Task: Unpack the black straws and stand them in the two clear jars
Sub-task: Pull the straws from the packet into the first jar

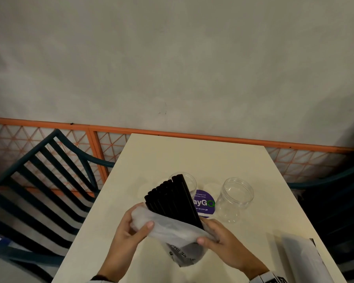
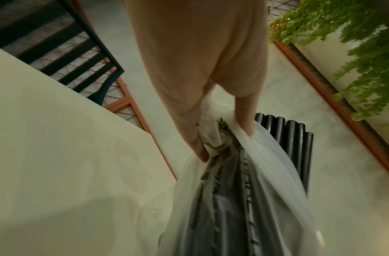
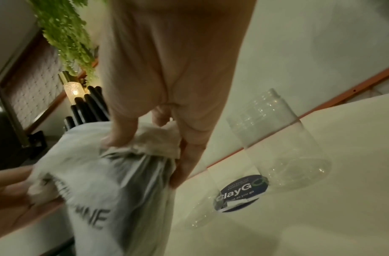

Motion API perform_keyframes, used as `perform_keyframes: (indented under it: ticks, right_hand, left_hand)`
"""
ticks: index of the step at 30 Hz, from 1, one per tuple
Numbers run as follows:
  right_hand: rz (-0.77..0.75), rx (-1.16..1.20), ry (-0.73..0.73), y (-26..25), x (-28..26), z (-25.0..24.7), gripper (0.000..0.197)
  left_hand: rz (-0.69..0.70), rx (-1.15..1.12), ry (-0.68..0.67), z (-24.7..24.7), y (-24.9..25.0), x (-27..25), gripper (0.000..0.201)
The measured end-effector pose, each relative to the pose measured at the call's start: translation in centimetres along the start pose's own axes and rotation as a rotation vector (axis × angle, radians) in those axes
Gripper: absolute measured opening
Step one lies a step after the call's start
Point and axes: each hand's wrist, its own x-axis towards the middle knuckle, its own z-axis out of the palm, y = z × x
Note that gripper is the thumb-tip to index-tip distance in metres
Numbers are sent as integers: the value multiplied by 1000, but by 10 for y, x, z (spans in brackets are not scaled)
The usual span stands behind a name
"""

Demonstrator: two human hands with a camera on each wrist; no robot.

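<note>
A bundle of black straws point(image 1: 170, 199) sticks up out of a translucent white plastic bag point(image 1: 172, 231) held above the table's near middle. My left hand point(image 1: 129, 227) grips the bag's folded rim on the left, and my right hand point(image 1: 217, 235) grips it on the right. The wrist views show the same straws point(image 2: 285, 135) point(image 3: 88, 107) and bag point(image 2: 233, 199) point(image 3: 97, 173), with my left hand point(image 2: 222, 138) and right hand point(image 3: 154, 145) pinching its gathered edge. Behind the straws stands one clear jar point(image 1: 189, 182). A second clear jar point(image 1: 235, 199) point(image 3: 283, 147) stands to its right.
A round purple sticker point(image 1: 204, 203) lies on the cream table point(image 1: 192, 158) between the jars. More white packaging point(image 1: 302, 256) lies at the table's right front. Dark slatted chairs point(image 1: 45, 180) flank the table. An orange rail point(image 1: 213, 137) and a wall run behind it.
</note>
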Motion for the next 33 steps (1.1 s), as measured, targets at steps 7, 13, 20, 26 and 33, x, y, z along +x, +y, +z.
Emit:
perform_keyframes:
  ticks: [7,13,20,26,33]
  right_hand:
    - [70,71,465,-6,0,7,23]
    - [47,112,655,-14,-2,25,26]
    - [-29,283,456,-18,-15,27,62]
    - [34,285,667,-17,-18,9,26]
    - [-97,202,690,-22,-28,9,13]
  left_hand:
    - [167,323,268,33,5,-4,38]
    - [209,282,327,61,12,-17,42]
    - [281,362,335,71,12,-22,39]
    - [274,358,66,75,14,-33,25]
    - [284,374,96,80,11,-29,15]
